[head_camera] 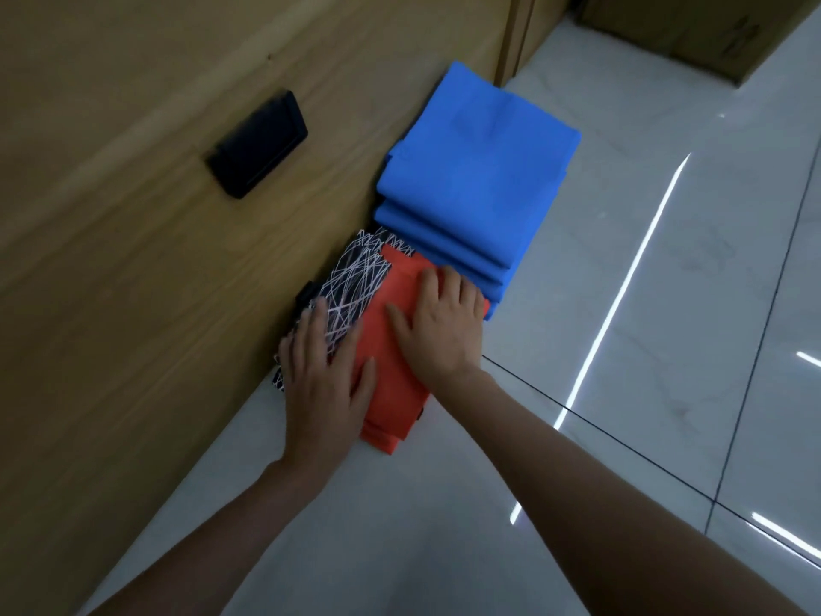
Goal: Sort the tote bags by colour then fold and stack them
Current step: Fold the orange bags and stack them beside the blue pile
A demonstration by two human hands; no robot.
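Writing: a faint mark on the cardboard box (693, 33) at the far floor corner is too blurred to read.

Materials: the blue bags (480, 171) are smooth, matte cloth, folded square in a stepped stack on the glossy tiled floor (622, 349), hard against the wooden panel (133, 260). The orange bags (400, 402), folded oblong, lie just beside the blue stack and touch it, partly over a black bag with white scribbled lines (351, 282).

Hands: the left hand (326, 384) lies flat, fingers spread, across the patterned and orange cloth. The right hand (440, 331) presses flat on the orange top.

Room: open tiles lie to the right; a black recessed handle (257, 144) sits in the panel.
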